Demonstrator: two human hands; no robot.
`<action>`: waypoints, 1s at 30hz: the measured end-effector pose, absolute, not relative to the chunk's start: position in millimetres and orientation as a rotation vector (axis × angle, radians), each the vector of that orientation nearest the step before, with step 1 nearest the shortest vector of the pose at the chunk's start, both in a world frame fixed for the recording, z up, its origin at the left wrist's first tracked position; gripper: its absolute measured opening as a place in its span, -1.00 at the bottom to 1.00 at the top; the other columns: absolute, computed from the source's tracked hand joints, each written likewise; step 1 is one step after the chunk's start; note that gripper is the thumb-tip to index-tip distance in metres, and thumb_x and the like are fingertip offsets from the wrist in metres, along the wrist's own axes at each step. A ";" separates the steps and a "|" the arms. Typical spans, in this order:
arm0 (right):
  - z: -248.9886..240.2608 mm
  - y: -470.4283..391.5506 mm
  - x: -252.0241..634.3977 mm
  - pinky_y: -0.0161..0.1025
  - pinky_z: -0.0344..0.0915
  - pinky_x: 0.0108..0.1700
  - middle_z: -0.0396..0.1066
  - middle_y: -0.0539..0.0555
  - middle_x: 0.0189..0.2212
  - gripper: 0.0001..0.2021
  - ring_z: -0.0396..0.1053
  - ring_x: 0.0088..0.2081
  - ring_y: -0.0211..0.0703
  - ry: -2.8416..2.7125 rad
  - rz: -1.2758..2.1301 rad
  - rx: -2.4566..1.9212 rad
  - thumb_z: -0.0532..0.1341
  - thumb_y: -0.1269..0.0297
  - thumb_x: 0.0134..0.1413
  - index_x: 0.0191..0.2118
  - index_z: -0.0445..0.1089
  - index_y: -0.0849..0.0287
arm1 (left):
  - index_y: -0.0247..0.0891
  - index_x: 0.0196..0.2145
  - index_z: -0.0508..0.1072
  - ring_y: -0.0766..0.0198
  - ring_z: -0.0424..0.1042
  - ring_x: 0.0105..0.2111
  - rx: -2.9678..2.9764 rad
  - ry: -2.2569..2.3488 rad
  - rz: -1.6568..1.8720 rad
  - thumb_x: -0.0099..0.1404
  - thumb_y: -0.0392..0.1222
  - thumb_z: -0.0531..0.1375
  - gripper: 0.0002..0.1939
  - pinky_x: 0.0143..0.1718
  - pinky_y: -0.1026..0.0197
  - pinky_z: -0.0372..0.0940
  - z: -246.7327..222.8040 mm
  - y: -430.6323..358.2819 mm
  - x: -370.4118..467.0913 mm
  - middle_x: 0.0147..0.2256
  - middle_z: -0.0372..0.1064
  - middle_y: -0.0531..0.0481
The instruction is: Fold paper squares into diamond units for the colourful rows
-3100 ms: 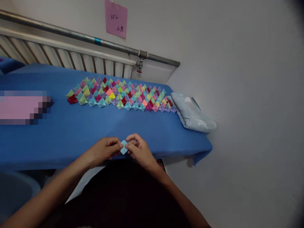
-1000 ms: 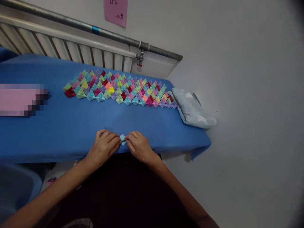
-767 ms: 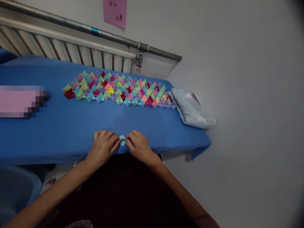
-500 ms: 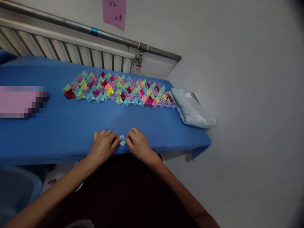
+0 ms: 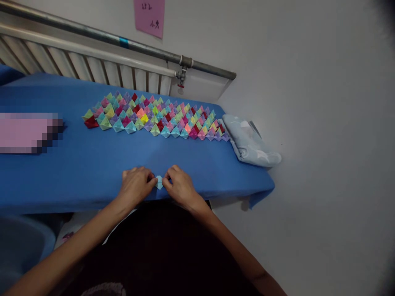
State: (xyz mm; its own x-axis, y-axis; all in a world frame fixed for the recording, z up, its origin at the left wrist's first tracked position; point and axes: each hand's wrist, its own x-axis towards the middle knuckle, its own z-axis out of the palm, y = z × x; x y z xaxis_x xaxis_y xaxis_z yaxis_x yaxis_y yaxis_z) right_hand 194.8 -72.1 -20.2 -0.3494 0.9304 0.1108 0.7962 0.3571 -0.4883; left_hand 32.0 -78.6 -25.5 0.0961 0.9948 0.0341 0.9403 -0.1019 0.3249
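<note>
A small light-blue piece of folded paper (image 5: 159,182) is held between my two hands at the front edge of the blue-covered table (image 5: 92,172). My left hand (image 5: 138,183) pinches its left side between thumb and fingers. On the right side, the fingertips of my right hand (image 5: 179,185) are closed on the same paper. Beyond my hands, several rows of colourful folded paper pieces (image 5: 160,117) stand side by side on the cloth.
A folded grey-blue cloth (image 5: 249,142) lies at the table's right end. Pink paper (image 5: 24,133) is at the left, partly pixelated. Behind the table are a radiator (image 5: 95,70) and a metal pipe (image 5: 148,49). A blue basin (image 5: 27,246) sits below, at lower left.
The fingers of my left hand have curled in a little at the paper, and its folded shape looks slightly different. My right hand has barely moved.
</note>
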 end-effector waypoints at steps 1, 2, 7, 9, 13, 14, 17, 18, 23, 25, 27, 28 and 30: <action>-19.8 -71.8 194.7 -0.28 0.14 -0.25 0.31 0.01 -0.36 -0.87 0.25 -0.32 -0.25 -2.257 0.507 -1.515 0.17 0.39 0.18 -0.41 0.34 0.18 | -0.21 -0.44 0.52 0.03 0.42 -0.28 2.169 1.940 0.402 0.28 -0.10 0.14 -0.77 -0.27 0.06 0.16 -27.8 -78.8 31.3 -0.41 0.48 -0.08; -19.6 -71.4 194.7 -0.28 0.14 -0.25 0.31 0.01 -0.36 -0.88 0.25 -0.32 -0.25 -2.255 0.514 -1.513 0.18 0.39 0.18 -0.41 0.34 0.18 | -0.21 -0.45 0.51 0.03 0.42 -0.29 2.187 1.935 0.439 0.28 -0.11 0.15 -0.78 -0.28 0.06 0.15 -30.0 -79.2 30.6 -0.42 0.47 -0.07; -19.7 -67.9 194.7 -0.29 0.12 -0.28 0.29 -0.02 -0.36 -0.89 0.22 -0.35 -0.27 -2.241 0.551 -1.522 0.20 0.42 0.15 -0.41 0.33 0.17 | -0.21 -0.33 0.50 0.08 0.40 -0.30 2.383 1.861 0.631 0.32 -0.22 0.14 -0.87 -0.28 0.07 0.13 -38.5 -86.6 32.3 -0.35 0.46 -0.05; -19.8 -66.1 194.9 -0.30 0.10 -0.30 0.28 -0.02 -0.38 -0.88 0.20 -0.36 -0.28 -2.254 0.555 -1.527 0.21 0.42 0.14 -0.42 0.34 0.17 | -0.21 -0.30 0.50 0.11 0.38 -0.30 2.584 1.754 0.722 0.35 -0.30 0.09 -0.82 -0.24 0.06 0.15 -41.5 -92.5 34.7 -0.33 0.47 -0.05; -19.8 -62.9 195.9 -0.30 0.07 -0.33 0.25 -0.04 -0.41 -0.87 0.16 -0.40 -0.29 -2.266 0.574 -1.514 0.21 0.40 0.16 -0.43 0.34 0.18 | -0.28 -0.22 0.50 0.15 0.39 -0.29 2.935 1.534 0.857 0.36 -0.42 0.00 -0.72 -0.10 0.01 0.17 -47.5 -105.2 33.1 -0.27 0.51 -0.10; -19.9 -62.2 196.3 -0.30 0.06 -0.33 0.24 -0.05 -0.41 -0.87 0.16 -0.40 -0.30 -2.263 0.589 -1.512 0.21 0.39 0.16 -0.43 0.35 0.18 | -0.30 -0.17 0.50 0.14 0.39 -0.27 2.976 1.509 0.862 0.35 -0.44 -0.01 -0.69 -0.07 -0.01 0.16 -48.6 -107.9 30.9 -0.24 0.51 -0.12; -20.4 -60.7 197.9 -0.32 0.07 -0.32 0.22 -0.06 -0.42 -0.87 0.16 -0.40 -0.31 -2.234 0.657 -1.504 0.24 0.38 0.14 -0.44 0.34 0.18 | -0.33 -0.06 0.47 0.11 0.41 -0.20 3.018 1.451 0.869 0.33 -0.49 -0.03 -0.63 -0.02 -0.03 0.15 -51.3 -113.7 22.9 -0.18 0.52 -0.15; -20.7 -60.4 198.5 -0.32 0.08 -0.32 0.22 -0.07 -0.42 -0.87 0.17 -0.40 -0.31 -2.220 0.681 -1.498 0.24 0.38 0.13 -0.44 0.34 0.18 | -0.33 -0.04 0.47 0.10 0.41 -0.18 3.020 1.435 0.882 0.33 -0.49 -0.02 -0.63 -0.01 -0.04 0.15 -52.3 -115.0 20.7 -0.17 0.52 -0.15; -22.4 -59.2 202.0 -0.34 0.10 -0.33 0.20 -0.09 -0.42 -0.89 0.17 -0.41 -0.33 -2.167 0.761 -1.445 0.26 0.44 0.07 -0.43 0.35 0.18 | -0.35 -0.02 0.45 0.09 0.41 -0.15 2.988 1.463 0.959 0.34 -0.47 -0.01 -0.64 0.00 -0.05 0.16 -60.3 -118.8 18.1 -0.12 0.52 -0.17; -23.1 -58.5 202.8 -0.35 0.10 -0.34 0.20 -0.09 -0.42 -0.90 0.16 -0.42 -0.35 -2.156 0.783 -1.430 0.26 0.47 0.05 -0.43 0.35 0.18 | -0.36 -0.02 0.46 0.08 0.41 -0.14 2.964 1.492 0.972 0.34 -0.47 -0.01 -0.64 -0.01 -0.04 0.17 -63.3 -120.0 19.4 -0.12 0.51 -0.19; -23.4 -57.6 203.1 -0.36 0.10 -0.35 0.20 -0.10 -0.42 -0.89 0.16 -0.43 -0.35 -2.149 0.796 -1.433 0.25 0.50 0.04 -0.43 0.35 0.18 | -0.35 -0.03 0.47 0.07 0.41 -0.12 2.937 1.511 0.982 0.34 -0.46 -0.01 -0.65 -0.01 -0.04 0.17 -64.7 -121.0 20.7 -0.11 0.51 -0.20; -23.4 -57.2 203.0 -0.36 0.10 -0.35 0.20 -0.10 -0.42 -0.88 0.16 -0.43 -0.35 -2.150 0.796 -1.435 0.24 0.52 0.03 -0.43 0.35 0.18 | -0.34 -0.02 0.47 0.07 0.41 -0.11 2.921 1.518 0.980 0.34 -0.46 0.00 -0.64 -0.01 -0.04 0.17 -64.8 -121.4 21.3 -0.11 0.50 -0.20; -23.0 -56.6 202.6 -0.36 0.11 -0.35 0.21 -0.09 -0.42 -0.88 0.17 -0.43 -0.35 -2.160 0.782 -1.438 0.23 0.52 0.04 -0.42 0.35 0.17 | -0.30 -0.02 0.48 0.07 0.41 -0.11 2.891 1.524 0.968 0.34 -0.46 -0.01 -0.62 0.00 -0.05 0.17 -64.1 -121.9 22.6 -0.11 0.50 -0.19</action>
State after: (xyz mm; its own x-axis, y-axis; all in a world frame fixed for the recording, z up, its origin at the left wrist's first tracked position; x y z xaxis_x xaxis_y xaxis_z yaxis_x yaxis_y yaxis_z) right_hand 202.6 -56.6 -23.0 -0.3711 0.9277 0.0408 0.6866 0.3037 -0.6605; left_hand 22.6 -121.9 -64.1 0.4487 0.6702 0.5912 0.8201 -0.5716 0.0257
